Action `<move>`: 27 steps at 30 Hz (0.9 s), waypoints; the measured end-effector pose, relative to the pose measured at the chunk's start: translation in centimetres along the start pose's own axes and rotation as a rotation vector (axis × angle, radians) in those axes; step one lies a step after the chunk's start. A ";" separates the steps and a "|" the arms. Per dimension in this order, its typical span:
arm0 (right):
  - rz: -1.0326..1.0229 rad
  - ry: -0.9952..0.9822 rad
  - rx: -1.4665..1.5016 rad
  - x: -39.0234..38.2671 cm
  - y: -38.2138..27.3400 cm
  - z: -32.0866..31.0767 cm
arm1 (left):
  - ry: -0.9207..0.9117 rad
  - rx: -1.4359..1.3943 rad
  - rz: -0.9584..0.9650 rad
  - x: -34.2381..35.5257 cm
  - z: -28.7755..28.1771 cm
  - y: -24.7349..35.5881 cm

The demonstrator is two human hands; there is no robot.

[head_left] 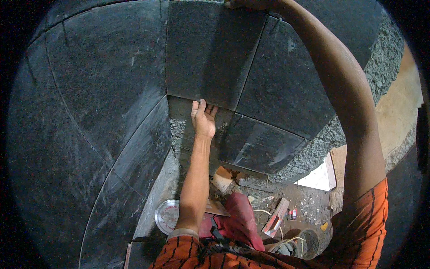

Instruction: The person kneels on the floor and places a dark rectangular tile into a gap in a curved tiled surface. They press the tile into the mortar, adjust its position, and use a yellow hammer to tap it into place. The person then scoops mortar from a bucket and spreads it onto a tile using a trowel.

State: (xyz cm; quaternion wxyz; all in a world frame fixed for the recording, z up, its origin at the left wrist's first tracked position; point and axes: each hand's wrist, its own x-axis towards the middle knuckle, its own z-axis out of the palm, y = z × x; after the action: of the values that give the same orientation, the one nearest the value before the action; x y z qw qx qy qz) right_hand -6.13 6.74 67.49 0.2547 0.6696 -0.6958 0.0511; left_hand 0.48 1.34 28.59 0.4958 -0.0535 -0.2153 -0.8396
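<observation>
A large dark grey tile (192,49) stands on the wall in front of me, with tiles on both sides. My left hand (205,120) reaches up to its lower edge, palm toward me, fingertips bent against that edge. Up at the picture's top, my right hand (251,3) lies over the upper edge of the same tile; its fingers are partly cut off by the frame. Below the tile is a bare strip of grey mortar (179,130), beside a smaller dark tile (264,143) at lower right.
More dark tiles (107,67) cover the curved left wall. Rough cement (313,152) borders the tiles at right. On the littered floor are a round silver lid (168,216), a trowel-like tool (275,218), a small red box (292,214), a bucket (310,242) and a white sheet (316,177).
</observation>
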 end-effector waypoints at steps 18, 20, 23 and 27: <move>0.038 -0.002 -0.006 -0.1 -0.2 0.0 | -0.013 0.019 0.009 -0.5 0.9 0.2; 0.103 -0.015 0.063 -0.3 -1.6 1.0 | 0.007 0.046 0.025 -0.9 -0.4 1.1; 0.068 0.032 -0.023 -0.7 -0.9 -0.3 | -0.055 -0.005 0.004 -0.2 0.2 0.1; 0.044 0.013 -0.036 -0.5 -0.7 -0.3 | -0.038 -0.026 0.015 -0.1 -0.1 -0.3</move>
State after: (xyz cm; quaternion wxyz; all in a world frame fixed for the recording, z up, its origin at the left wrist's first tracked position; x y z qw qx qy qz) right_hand -5.42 7.25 67.32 0.2699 0.6491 -0.7095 0.0485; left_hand 0.29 1.51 28.41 0.4972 -0.0773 -0.2132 -0.8375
